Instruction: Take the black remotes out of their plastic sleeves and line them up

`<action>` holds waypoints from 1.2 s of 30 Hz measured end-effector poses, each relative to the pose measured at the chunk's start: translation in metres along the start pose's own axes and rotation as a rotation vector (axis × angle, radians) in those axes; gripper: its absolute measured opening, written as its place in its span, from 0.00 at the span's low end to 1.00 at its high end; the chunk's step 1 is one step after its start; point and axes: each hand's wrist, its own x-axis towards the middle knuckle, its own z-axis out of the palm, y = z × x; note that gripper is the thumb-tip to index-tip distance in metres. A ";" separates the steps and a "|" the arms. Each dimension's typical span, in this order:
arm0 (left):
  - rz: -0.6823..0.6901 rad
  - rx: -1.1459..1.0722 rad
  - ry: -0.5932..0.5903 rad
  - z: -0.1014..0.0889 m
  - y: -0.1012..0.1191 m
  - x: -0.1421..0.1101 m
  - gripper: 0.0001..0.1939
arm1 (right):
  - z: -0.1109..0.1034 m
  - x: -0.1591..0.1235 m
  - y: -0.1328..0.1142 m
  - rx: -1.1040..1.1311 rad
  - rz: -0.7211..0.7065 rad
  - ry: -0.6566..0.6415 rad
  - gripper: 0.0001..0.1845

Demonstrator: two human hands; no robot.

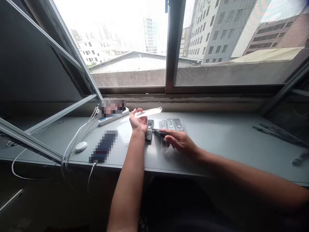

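Currently, left hand (138, 122) has fingers curled round translucent whitish plastic sleeve (150, 112), contents unclear. Right hand (181, 141) has fingers closed on slim black handset (160, 132), near end hidden. Between hands, black button-covered remote (150, 128) lies on pale grey desk (231, 138), partly behind left wrist. Beside right hand, clear plastic packaging (178, 125) contains dark remotes, count blurred. Farther left, pixelation masks dark flat object (103, 146) and part of white power strip (106, 120).
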 end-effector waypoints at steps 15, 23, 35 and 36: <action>0.008 -0.009 -0.016 -0.003 -0.004 0.002 0.08 | -0.009 0.008 -0.003 0.507 0.304 0.282 0.26; -0.004 0.005 -0.036 -0.003 -0.005 0.001 0.09 | -0.018 0.016 -0.002 0.831 0.424 0.302 0.24; 0.008 -0.006 -0.020 -0.004 -0.005 0.002 0.08 | -0.043 0.019 -0.004 1.228 0.609 0.099 0.20; 0.008 -0.005 -0.015 -0.004 -0.006 0.002 0.08 | -0.043 0.019 -0.005 1.250 0.619 0.096 0.20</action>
